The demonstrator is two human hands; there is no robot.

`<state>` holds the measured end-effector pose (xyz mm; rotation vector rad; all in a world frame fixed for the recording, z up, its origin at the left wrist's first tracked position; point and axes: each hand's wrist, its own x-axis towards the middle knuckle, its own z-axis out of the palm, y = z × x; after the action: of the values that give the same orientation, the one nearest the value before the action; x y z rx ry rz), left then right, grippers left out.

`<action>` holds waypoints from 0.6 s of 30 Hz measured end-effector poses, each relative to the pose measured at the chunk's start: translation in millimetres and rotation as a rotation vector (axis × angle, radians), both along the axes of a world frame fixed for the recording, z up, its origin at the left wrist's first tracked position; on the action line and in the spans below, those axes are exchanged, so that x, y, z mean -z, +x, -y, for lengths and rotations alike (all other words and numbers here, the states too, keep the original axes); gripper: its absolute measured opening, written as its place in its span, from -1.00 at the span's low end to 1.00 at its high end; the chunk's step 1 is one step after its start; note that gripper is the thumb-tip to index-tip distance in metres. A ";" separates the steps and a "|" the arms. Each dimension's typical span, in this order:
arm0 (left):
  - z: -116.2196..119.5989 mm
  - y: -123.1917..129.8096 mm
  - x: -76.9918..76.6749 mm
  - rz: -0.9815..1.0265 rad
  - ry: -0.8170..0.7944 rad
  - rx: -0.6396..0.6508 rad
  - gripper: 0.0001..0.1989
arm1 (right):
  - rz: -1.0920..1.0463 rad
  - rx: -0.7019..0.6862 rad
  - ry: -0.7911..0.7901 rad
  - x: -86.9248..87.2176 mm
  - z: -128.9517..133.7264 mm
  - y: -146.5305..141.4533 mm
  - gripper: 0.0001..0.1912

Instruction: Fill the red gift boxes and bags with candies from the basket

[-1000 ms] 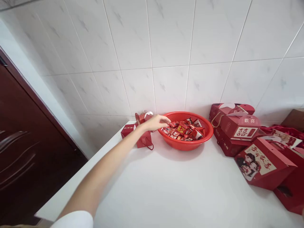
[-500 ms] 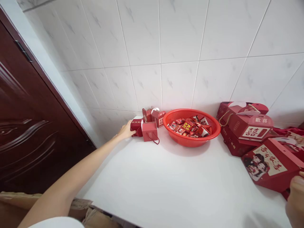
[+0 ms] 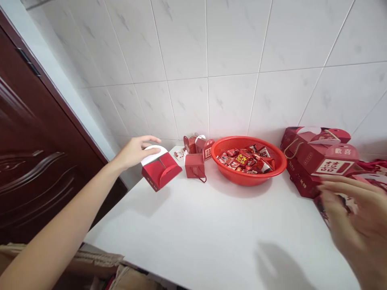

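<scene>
My left hand point(image 3: 137, 151) grips a red gift box point(image 3: 161, 169) by its white-lined flap and holds it tilted just above the white table. Its top is unfolded, so the red inside shows. Just right of it stands a small closed red box point(image 3: 195, 165) with a cord handle, with more small red boxes point(image 3: 205, 148) behind. My right hand point(image 3: 358, 221) hovers over the table's right side, fingers apart, with nothing seen in it. It partly covers a red box with a printed picture point(image 3: 322, 207).
A red plastic basket point(image 3: 248, 179) of wrapped sweets point(image 3: 244, 160) stands near the tiled wall point(image 3: 229, 100). Stacked red boxes point(image 3: 325, 159) crowd the right side. A brown door point(image 3: 45, 141) is at the left; cardboard point(image 3: 99, 259) lies below the table point(image 3: 211, 225).
My left hand has lifted the red gift box away from the small boxes, toward me and left. My right hand has come further into view, off the picture box at the right edge.
</scene>
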<state>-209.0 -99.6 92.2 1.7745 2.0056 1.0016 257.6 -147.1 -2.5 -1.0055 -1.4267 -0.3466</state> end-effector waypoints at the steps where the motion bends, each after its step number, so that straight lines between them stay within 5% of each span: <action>1: 3.6 16.3 -0.3 -0.029 0.007 0.096 -0.55 | 0.058 -0.117 -0.012 -0.8 -0.8 -11.5 -0.82; 4: 5.6 75.7 12.9 -0.080 0.013 0.456 -0.68 | 0.216 -0.417 -0.193 6.0 -0.4 -39.7 -0.76; 9: -3.6 159.2 52.2 0.027 -0.053 0.875 -0.79 | 0.298 -0.661 -0.405 13.6 -0.1 -59.5 -0.73; 12: -11.2 181.0 70.4 0.040 -0.008 0.906 -0.79 | 0.361 -0.740 -0.505 14.6 -3.4 -61.8 -0.79; 18: -18.4 178.8 96.6 -0.090 0.050 0.717 -0.73 | 0.312 -0.856 -0.583 34.7 1.0 -66.6 -0.78</action>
<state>-30.2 -81.3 -4.4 2.3297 1.2011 0.7374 191.0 -148.1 -37.3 -0.6989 -2.1594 0.5967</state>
